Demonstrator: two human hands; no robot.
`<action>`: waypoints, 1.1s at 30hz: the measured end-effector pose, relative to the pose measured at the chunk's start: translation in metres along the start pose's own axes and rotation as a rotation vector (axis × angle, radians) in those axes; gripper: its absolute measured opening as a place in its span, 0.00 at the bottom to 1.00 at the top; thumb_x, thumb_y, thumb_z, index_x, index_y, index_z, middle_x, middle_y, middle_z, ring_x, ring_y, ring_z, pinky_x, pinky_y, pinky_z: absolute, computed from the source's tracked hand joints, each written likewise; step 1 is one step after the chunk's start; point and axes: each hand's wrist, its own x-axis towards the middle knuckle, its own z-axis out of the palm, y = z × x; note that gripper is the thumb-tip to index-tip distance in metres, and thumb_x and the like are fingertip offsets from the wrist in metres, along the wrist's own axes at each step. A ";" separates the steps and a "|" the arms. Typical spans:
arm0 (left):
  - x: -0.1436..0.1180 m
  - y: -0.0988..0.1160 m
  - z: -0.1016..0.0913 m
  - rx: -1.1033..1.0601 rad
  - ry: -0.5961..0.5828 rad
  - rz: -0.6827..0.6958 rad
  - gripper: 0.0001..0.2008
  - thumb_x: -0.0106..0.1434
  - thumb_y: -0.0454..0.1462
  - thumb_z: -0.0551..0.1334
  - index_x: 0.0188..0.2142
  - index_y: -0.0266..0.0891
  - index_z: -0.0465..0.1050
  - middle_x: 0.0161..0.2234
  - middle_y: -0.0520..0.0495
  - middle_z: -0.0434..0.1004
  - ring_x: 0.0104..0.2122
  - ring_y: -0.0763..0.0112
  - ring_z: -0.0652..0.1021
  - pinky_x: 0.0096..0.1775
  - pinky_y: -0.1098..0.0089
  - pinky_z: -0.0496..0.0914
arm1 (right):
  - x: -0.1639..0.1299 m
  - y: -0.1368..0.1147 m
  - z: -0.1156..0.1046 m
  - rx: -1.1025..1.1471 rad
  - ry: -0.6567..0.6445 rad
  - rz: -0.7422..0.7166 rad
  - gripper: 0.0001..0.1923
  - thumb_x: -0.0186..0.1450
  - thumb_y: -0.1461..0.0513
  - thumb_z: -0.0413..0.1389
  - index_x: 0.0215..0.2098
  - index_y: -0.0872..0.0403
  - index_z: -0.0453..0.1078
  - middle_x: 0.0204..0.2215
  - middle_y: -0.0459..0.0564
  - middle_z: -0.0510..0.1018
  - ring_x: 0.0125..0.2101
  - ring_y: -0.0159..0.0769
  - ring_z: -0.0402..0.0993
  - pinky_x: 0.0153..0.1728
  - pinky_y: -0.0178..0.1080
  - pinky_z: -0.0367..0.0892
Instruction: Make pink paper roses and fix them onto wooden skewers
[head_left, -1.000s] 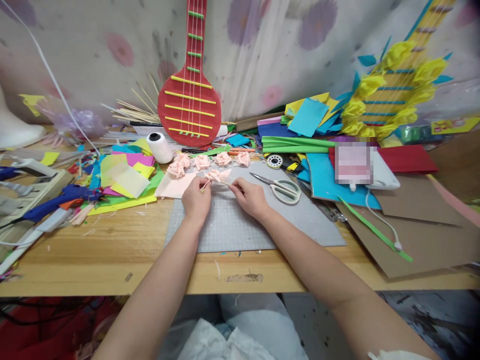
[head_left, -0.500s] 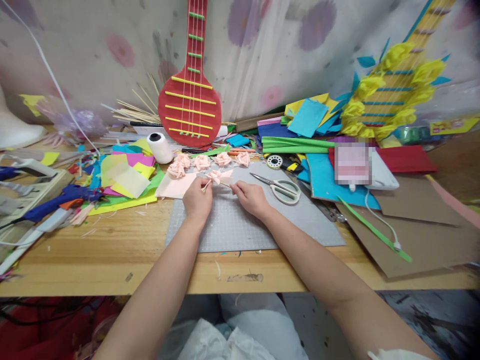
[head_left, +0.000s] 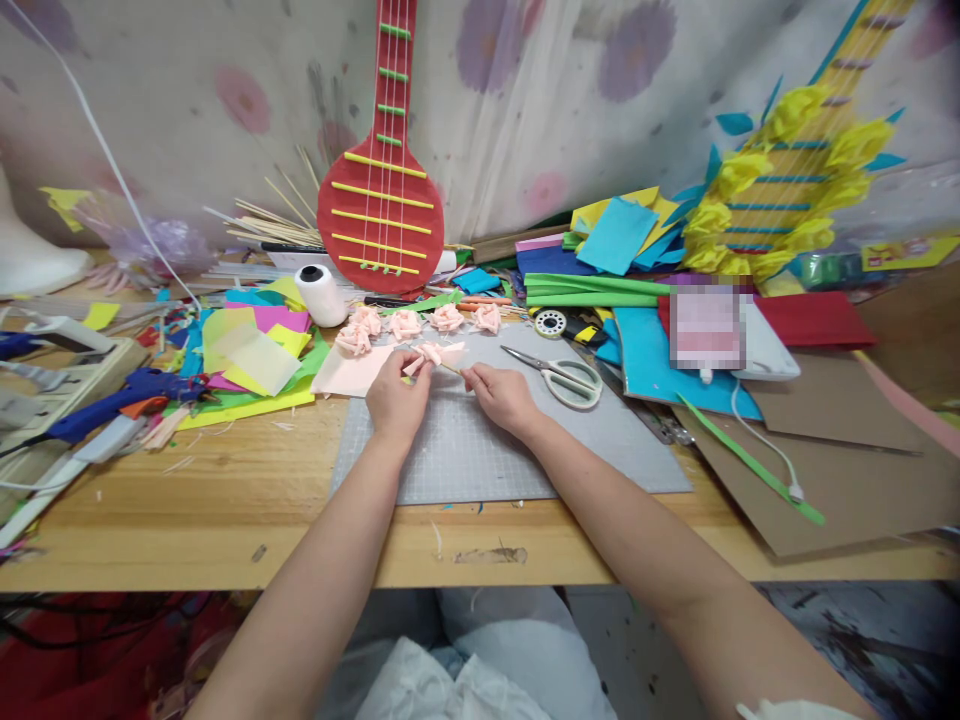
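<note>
My left hand (head_left: 396,395) and my right hand (head_left: 501,396) rest on the far part of a grey cutting mat (head_left: 487,450). Between them they pinch a half-rolled pink paper flower (head_left: 433,353) wound on a thin wooden stick. The left fingers grip the rolled end, the right fingers hold the stick's other end. Just beyond, several finished pink paper roses (head_left: 405,324) lie in a row, and a flat pink paper sheet (head_left: 349,373) lies under the left fingertips.
Scissors (head_left: 559,375) lie on the mat right of my right hand. A white thread spool (head_left: 320,294), coloured paper piles (head_left: 247,350), a blue glue gun (head_left: 112,400), a red paper guitar (head_left: 381,200), brown cardboard (head_left: 847,470) and a white cable (head_left: 765,440) crowd the wooden table (head_left: 187,520).
The left fingers have turned the rolled pink paper a little and shifted slightly right. The right hand has barely moved.
</note>
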 end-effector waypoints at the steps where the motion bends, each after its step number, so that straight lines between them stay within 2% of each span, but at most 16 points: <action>1: 0.000 -0.001 0.000 -0.004 -0.002 0.009 0.08 0.55 0.43 0.58 0.32 0.43 0.67 0.31 0.53 0.74 0.32 0.70 0.73 0.33 0.72 0.61 | 0.000 0.000 0.000 0.002 -0.006 -0.004 0.22 0.67 0.53 0.37 0.31 0.52 0.69 0.24 0.46 0.75 0.27 0.32 0.70 0.28 0.32 0.52; 6: 0.001 -0.005 0.001 0.028 -0.016 -0.001 0.07 0.56 0.43 0.57 0.31 0.43 0.68 0.30 0.52 0.74 0.31 0.69 0.72 0.31 0.72 0.60 | -0.001 -0.003 -0.001 0.050 -0.012 -0.009 0.20 0.66 0.53 0.39 0.32 0.52 0.69 0.24 0.46 0.75 0.27 0.31 0.69 0.28 0.31 0.52; 14: 0.003 -0.006 0.001 0.054 0.018 -0.033 0.07 0.56 0.43 0.56 0.28 0.42 0.67 0.28 0.51 0.73 0.29 0.70 0.71 0.30 0.72 0.59 | -0.002 -0.005 0.001 0.168 0.005 -0.029 0.13 0.60 0.52 0.49 0.29 0.53 0.67 0.22 0.43 0.73 0.22 0.27 0.64 0.25 0.30 0.51; 22: 0.018 -0.021 -0.010 -0.021 0.078 -0.067 0.08 0.57 0.39 0.55 0.35 0.43 0.70 0.34 0.50 0.75 0.35 0.69 0.74 0.36 0.70 0.64 | -0.001 0.015 -0.010 0.176 -0.045 -0.133 0.07 0.58 0.58 0.50 0.29 0.53 0.65 0.23 0.43 0.71 0.23 0.28 0.62 0.26 0.30 0.52; 26: 0.023 -0.030 -0.006 -0.196 0.013 -0.065 0.08 0.56 0.37 0.54 0.35 0.42 0.70 0.35 0.49 0.75 0.36 0.70 0.75 0.37 0.71 0.66 | 0.001 0.022 -0.012 0.301 0.049 -0.050 0.08 0.60 0.58 0.48 0.31 0.54 0.64 0.22 0.43 0.68 0.24 0.28 0.62 0.26 0.30 0.53; 30: 0.020 -0.026 0.001 -0.438 -0.155 -0.086 0.09 0.54 0.37 0.55 0.34 0.40 0.70 0.34 0.48 0.75 0.34 0.70 0.75 0.31 0.72 0.69 | 0.003 0.019 -0.008 0.391 0.113 0.055 0.11 0.58 0.54 0.50 0.33 0.53 0.65 0.19 0.40 0.65 0.21 0.27 0.60 0.24 0.30 0.53; 33: 0.015 -0.019 0.005 -0.505 -0.289 -0.107 0.08 0.54 0.38 0.56 0.32 0.40 0.70 0.32 0.48 0.75 0.32 0.70 0.76 0.28 0.72 0.70 | 0.003 0.014 -0.002 0.413 0.103 0.106 0.17 0.56 0.51 0.52 0.38 0.52 0.65 0.17 0.38 0.63 0.19 0.27 0.59 0.23 0.30 0.52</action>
